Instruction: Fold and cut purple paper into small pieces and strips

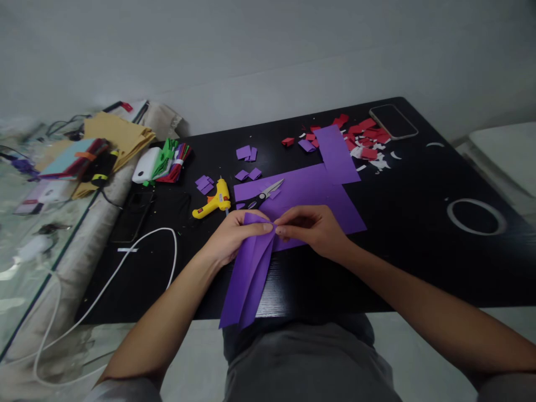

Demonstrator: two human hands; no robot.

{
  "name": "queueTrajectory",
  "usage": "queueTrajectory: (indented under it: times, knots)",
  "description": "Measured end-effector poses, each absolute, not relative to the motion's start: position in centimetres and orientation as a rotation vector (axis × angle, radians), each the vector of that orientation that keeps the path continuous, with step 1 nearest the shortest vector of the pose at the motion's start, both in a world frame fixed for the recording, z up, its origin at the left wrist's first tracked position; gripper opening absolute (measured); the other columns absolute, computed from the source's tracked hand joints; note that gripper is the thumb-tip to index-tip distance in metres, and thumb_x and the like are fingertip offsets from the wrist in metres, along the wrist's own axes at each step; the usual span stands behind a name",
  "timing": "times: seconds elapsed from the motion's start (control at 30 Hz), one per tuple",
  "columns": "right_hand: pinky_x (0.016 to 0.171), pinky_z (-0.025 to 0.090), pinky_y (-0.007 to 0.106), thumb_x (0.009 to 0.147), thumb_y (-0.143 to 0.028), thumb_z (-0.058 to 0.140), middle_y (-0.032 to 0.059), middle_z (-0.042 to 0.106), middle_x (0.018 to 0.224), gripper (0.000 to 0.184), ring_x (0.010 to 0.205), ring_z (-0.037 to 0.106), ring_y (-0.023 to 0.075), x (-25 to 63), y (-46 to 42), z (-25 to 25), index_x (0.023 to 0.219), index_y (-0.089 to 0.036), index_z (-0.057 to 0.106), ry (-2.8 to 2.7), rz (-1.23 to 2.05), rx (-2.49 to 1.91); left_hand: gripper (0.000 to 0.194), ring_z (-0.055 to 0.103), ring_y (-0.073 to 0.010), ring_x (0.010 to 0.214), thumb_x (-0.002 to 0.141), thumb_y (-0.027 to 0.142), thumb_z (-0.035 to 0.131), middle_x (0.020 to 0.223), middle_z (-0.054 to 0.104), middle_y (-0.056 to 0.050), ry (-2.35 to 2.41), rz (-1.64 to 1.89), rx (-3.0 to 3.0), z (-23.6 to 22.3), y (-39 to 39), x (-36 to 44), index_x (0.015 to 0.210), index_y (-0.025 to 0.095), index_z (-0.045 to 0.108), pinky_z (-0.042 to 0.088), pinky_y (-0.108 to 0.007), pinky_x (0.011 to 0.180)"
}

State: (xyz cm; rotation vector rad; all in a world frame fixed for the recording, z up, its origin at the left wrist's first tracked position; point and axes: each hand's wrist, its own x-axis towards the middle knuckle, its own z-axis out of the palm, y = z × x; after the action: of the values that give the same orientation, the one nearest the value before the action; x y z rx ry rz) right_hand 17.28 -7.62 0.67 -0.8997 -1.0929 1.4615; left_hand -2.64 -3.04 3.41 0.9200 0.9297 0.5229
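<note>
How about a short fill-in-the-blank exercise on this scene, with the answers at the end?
1. The left hand and right hand meet at a folded paper whose colour is ____.
2. The body of the glue gun is ____.
3. The cutting tool with its blades over the large flat sheet is a pair of ____.
4. The small paper scraps near the phone in the far right corner are white and ____.

Missing words: purple; yellow; scissors; red.
</note>
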Motion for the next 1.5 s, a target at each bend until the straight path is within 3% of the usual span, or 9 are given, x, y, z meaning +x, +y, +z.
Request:
queueTrajectory:
  times: [0.63,0.97,1.17,1.5]
  knots:
    - [0.067,0.062,0.028,0.070,-0.028,0.093,-0.0006,0.077,0.069,0.017,0.062,0.072,0.0132,17.35,-7.44,0.69,0.082,-0.022,0.084,-1.088,1.486,-0.917,0.020,0.064,-0.0098,0.052,0.064,0.025,0.091,0.065,0.075,-0.001,0.936,0.517,0.937,3.39,-3.08,-2.75,0.074,0.014,0.077,0.049,-0.018,0.052]
    - [0.068,0.064,0.031,0.070,-0.036,0.093,0.0006,0.077,0.076,0.031,0.067,0.074,0.0155,17.55,-7.22,0.60,0.091,-0.019,0.078,-1.023,1.544,-0.906,0.021,0.067,-0.0107,0.056,0.066,0.026,0.091,0.069,0.076,-0.002,0.959,0.551,0.952,3.22,-2.71,-2.75,0.077,0.014,0.078,0.052,-0.019,0.058]
    - [0.060,0.060,0.028,0.078,-0.046,0.085,0.0001,0.072,0.067,0.032,0.058,0.069,0.0134,17.35,-7.30,0.64,0.080,-0.017,0.072,-1.110,1.642,-0.922,0.022,0.067,-0.0129,0.057,0.067,0.028,0.090,0.070,0.076,-0.003,0.972,0.525,0.978,3.15,-2.98,-2.48,0.078,0.014,0.078,0.053,-0.022,0.059]
    - [0.061,0.055,0.028,0.080,-0.037,0.081,-0.0025,0.066,0.062,0.022,0.057,0.062,0.0124,17.23,-7.15,0.61,0.074,-0.019,0.070,-1.201,1.457,-0.999,0.026,0.062,-0.0103,0.050,0.071,0.036,0.090,0.065,0.073,0.000,0.997,0.576,0.949,2.95,-3.08,-2.59,0.075,0.015,0.075,0.047,-0.020,0.051]
